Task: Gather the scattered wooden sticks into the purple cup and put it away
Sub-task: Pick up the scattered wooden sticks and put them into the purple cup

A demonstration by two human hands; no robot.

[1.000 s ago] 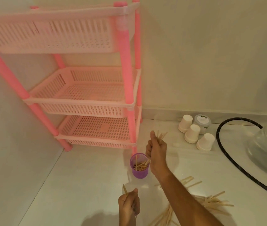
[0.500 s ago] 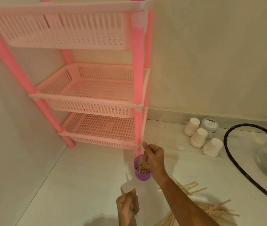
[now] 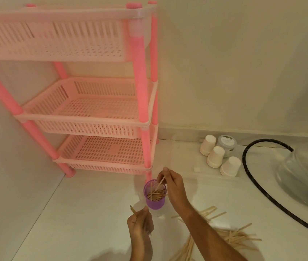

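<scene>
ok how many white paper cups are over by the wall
3 white cups, upside down in a diagonal row: back cup, middle cup, front cup, next to the lidded jar. None look hidden.

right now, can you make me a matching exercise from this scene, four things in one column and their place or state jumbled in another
Things
1 purple cup
2 left hand
3 right hand
4 paper cups

States
a upside down near the wall
b upright by the pink rack, at its front leg
c grips a stick, nearer the camera than the cup
d pinches sticks over the cup's mouth

Pairs: 1-b, 2-c, 3-d, 4-a
</scene>
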